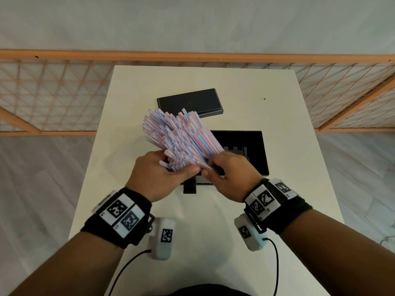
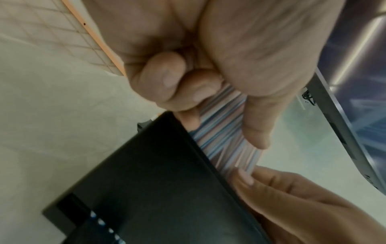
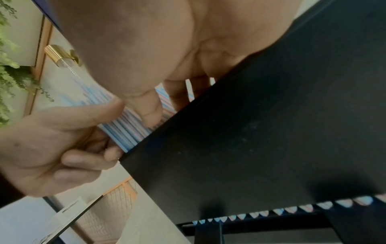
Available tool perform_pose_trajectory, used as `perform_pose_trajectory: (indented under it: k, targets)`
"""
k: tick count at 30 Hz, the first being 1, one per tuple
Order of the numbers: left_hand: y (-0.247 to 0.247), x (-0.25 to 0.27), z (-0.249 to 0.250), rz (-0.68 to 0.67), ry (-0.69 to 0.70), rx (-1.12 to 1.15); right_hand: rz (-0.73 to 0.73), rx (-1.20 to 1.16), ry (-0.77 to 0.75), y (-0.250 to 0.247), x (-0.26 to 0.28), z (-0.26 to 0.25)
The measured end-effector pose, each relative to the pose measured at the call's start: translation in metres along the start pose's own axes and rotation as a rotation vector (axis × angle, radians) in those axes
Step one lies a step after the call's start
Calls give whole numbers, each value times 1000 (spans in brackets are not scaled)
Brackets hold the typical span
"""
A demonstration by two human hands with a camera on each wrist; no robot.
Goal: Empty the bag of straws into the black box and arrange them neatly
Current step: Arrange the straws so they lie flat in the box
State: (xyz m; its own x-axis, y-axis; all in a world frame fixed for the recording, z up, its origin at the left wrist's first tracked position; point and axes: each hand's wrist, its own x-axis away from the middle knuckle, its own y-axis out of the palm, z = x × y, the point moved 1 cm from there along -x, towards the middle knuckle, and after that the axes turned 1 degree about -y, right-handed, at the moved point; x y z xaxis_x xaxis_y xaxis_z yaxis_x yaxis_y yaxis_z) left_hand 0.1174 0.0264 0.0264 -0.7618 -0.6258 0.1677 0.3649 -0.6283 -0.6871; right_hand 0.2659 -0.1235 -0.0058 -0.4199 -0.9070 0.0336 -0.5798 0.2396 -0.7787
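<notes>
— Straws (image 1: 179, 137), thin plastic ones striped pink, blue and white: where are they in the head view?
— One big bundle, held above the white table (image 1: 277, 116) and fanning up and away over the near left part of the open black rectangular box (image 1: 256, 146). The left hand (image 1: 158, 176) has its grip curled round the bundle's near end; the right hand (image 1: 230, 176) pinches the same end from the other side. A flat black lid (image 1: 190, 102) lies farther back (apart from the box).
— Left wrist view?
— Blurred. Fingers (image 2: 167, 79) clenched on the striped bundle (image 2: 225, 132), beside the box's dark wall (image 2: 156, 173).
— Right wrist?
— Thumb (image 3: 150, 105) pressed on the straws (image 3: 129, 128) above the box edge (image 3: 250, 132).
</notes>
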Motion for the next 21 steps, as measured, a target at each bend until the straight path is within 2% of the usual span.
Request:
perform_pose_trajectory:
  k: [5, 8, 12, 15, 17, 19, 21]
  targets:
    - [10, 0, 9, 109, 2, -1, 69, -35, -53, 0, -1, 3]
    - [10, 3, 11, 207, -39, 110, 94, 20, -92, -2, 0, 1]
    - [10, 2, 12, 125, -151, 228, 95, 56, -93, -3, -3, -4]
    - [10, 3, 11, 188, -136, 259, 110, 37, -99, -6, -4, -6]
    - [8, 4, 10, 238, -122, 287, 150, 18, -82, -8, -2, -7]
    - [7, 3, 9, 203, -131, 290, 185, 18, -29, -8, 0, -7]
    - [8, 4, 8, 173, -131, 273, 127, 88, 102, -9, 1, -6]
